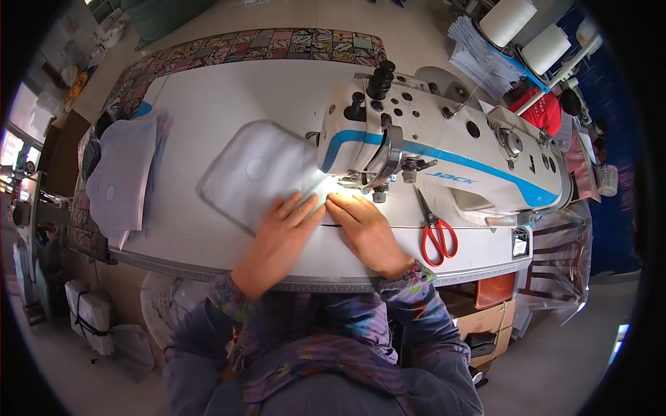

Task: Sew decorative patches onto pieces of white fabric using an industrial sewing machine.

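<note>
Head view: both hands are lying flat and open, left hand [283, 232] and right hand [368, 232] pressing the white fabric piece [257, 173] on the table [208, 97], right at the sewing machine's [444, 149] needle; red scissors [437, 236] are resting nearby.

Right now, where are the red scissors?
In the head view, the red-handled scissors lie on the white table to the right of the right hand, just in front of the sewing machine.
</note>
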`<action>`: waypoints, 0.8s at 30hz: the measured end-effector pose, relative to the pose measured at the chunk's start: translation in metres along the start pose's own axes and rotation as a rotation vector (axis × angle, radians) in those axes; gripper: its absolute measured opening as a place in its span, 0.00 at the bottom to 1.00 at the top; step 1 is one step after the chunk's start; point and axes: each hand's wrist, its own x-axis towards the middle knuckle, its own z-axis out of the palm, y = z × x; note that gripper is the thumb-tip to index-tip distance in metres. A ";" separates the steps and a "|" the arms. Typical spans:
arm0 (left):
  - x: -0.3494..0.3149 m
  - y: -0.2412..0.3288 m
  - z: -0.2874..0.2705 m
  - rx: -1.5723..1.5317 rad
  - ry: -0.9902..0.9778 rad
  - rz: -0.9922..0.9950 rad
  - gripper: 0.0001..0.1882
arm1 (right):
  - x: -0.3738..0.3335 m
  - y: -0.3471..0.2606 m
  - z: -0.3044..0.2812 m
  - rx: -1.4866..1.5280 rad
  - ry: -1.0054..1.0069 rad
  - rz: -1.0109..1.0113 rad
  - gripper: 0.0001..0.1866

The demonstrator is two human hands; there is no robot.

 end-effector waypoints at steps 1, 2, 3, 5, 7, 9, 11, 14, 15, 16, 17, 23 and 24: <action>-0.003 0.010 -0.002 0.017 -0.015 -0.015 0.26 | -0.001 0.001 0.001 0.018 0.014 -0.005 0.27; -0.008 0.017 -0.001 0.019 -0.015 -0.015 0.26 | -0.001 0.002 0.002 0.038 0.028 -0.011 0.27; -0.012 0.022 0.001 -0.008 -0.007 -0.050 0.27 | -0.001 0.002 0.003 0.039 0.029 -0.012 0.27; -0.018 0.029 0.005 -0.037 0.001 -0.081 0.28 | -0.002 0.002 0.002 0.068 0.074 -0.020 0.25; -0.021 0.032 0.007 -0.053 0.016 -0.087 0.24 | -0.002 0.002 -0.002 0.118 0.094 0.014 0.22; -0.020 0.028 0.009 -0.162 0.007 -0.101 0.23 | -0.004 0.001 -0.004 0.170 0.114 0.048 0.19; -0.016 0.022 0.011 -0.272 0.001 -0.116 0.23 | -0.006 0.002 -0.006 0.145 0.200 0.115 0.15; -0.006 0.009 0.017 -0.314 0.030 -0.060 0.22 | -0.010 0.004 -0.004 0.170 0.233 0.169 0.14; -0.003 0.005 0.019 -0.338 0.048 -0.055 0.22 | -0.010 0.003 -0.005 0.169 0.233 0.168 0.14; 0.001 0.001 0.020 -0.363 0.066 -0.049 0.22 | -0.010 0.002 -0.006 0.177 0.242 0.171 0.13; 0.005 -0.002 0.019 -0.363 0.067 -0.049 0.22 | -0.009 0.001 -0.007 0.184 0.251 0.173 0.13; 0.035 -0.020 0.016 -0.339 0.088 0.002 0.22 | -0.010 0.001 -0.008 0.175 0.260 0.171 0.13; 0.041 -0.022 0.016 -0.340 0.089 0.003 0.22 | -0.010 0.001 -0.009 0.173 0.260 0.171 0.13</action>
